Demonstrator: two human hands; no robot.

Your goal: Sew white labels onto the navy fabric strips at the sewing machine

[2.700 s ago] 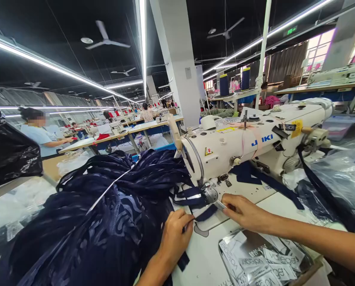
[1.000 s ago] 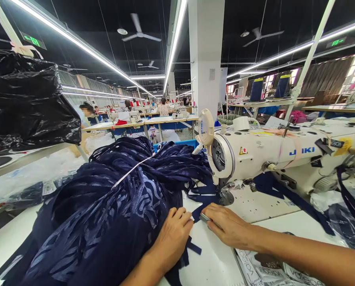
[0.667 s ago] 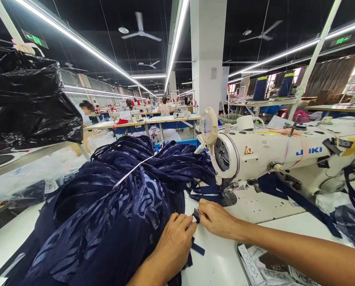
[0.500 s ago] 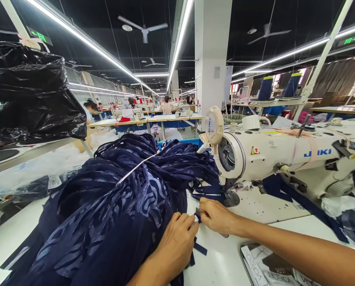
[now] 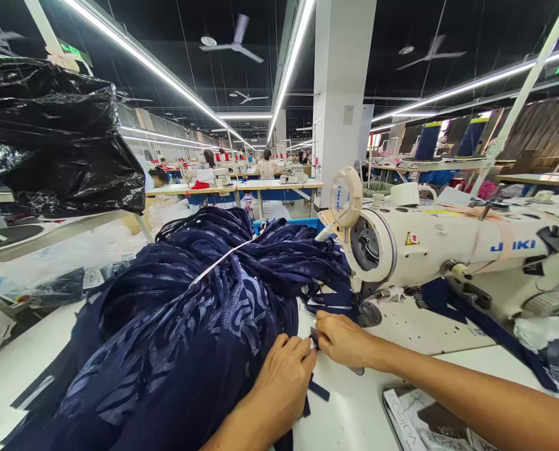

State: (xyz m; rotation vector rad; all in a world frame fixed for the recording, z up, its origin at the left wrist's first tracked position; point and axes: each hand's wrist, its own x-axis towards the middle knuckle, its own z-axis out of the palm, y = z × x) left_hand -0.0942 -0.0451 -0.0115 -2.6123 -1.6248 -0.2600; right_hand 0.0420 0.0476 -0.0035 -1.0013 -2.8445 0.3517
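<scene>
My left hand point(image 5: 283, 373) and my right hand point(image 5: 342, 339) meet fingertip to fingertip just above the white tabletop point(image 5: 340, 413). Pinched between them is a short dark navy strip point(image 5: 313, 336), with a small whitish bit at the left fingertips; the fingers hide most of it. A grey rounded edge point(image 5: 357, 371) shows beneath my right hand; I cannot tell what it belongs to. A big navy bundle of patterned fabric point(image 5: 213, 300), tied with a white cord point(image 5: 223, 258), lies against my left hand. Loose navy strip pieces point(image 5: 318, 388) rest below the hands.
A white sewing machine point(image 5: 429, 241) stands to the right, navy strips around its needle area. A flat packet with printed lettering point(image 5: 401, 413) lies under my right forearm. A black plastic bag point(image 5: 67, 144) hangs at left. Other people sit at distant worktables point(image 5: 279, 185).
The view has swung slightly left, so the surroundings sit farther right. My hands stay together on the strip, with only a slight shift of the fingers.
</scene>
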